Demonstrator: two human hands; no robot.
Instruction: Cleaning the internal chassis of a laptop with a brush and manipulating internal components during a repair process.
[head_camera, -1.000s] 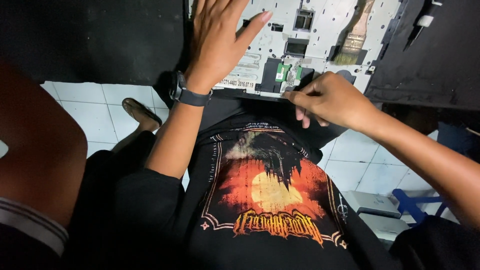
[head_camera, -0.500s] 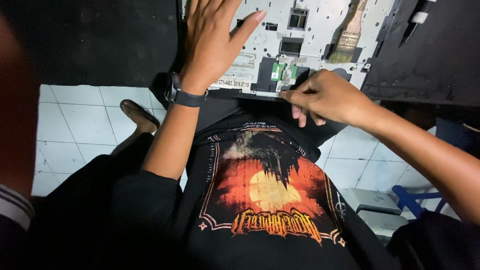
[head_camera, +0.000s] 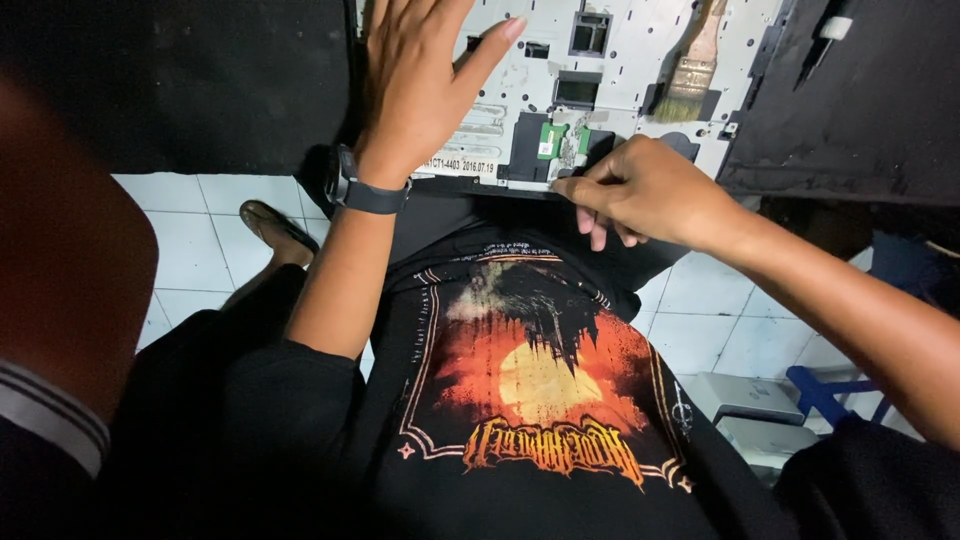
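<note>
Pressure from the left hand (head_camera: 420, 85) is what keeps the work steady: it is laid flat, fingers spread and released, on the pale metal laptop chassis (head_camera: 640, 60), which rests on the dark table edge just above the lap. Nothing is gripped by this hand; a dark wristband (head_camera: 365, 192) is worn at its wrist. The right hand (head_camera: 650, 190) is drawn in at the near edge of the chassis, its thumb and forefinger pinched together right beside the small green circuit board (head_camera: 560, 140). Whether a screw, a cable end or a tool tip is held in that pinch cannot be told, since the fingertips cover it.

For the step to be done well, the flat hand should be kept bearing straight down so that the chassis is not tipped off the table edge while the pinch is worked. The pull or push at the green board is best made small and in line with its seat, not twisted, as the board and any ribbon near it would likely be damaged by sideways force. The paintbrush (head_camera: 692, 72) lying on the chassis, well apart from both hands, should be left undisturbed. A second dark panel (head_camera: 850, 110) lies to the right, untouched.
</note>
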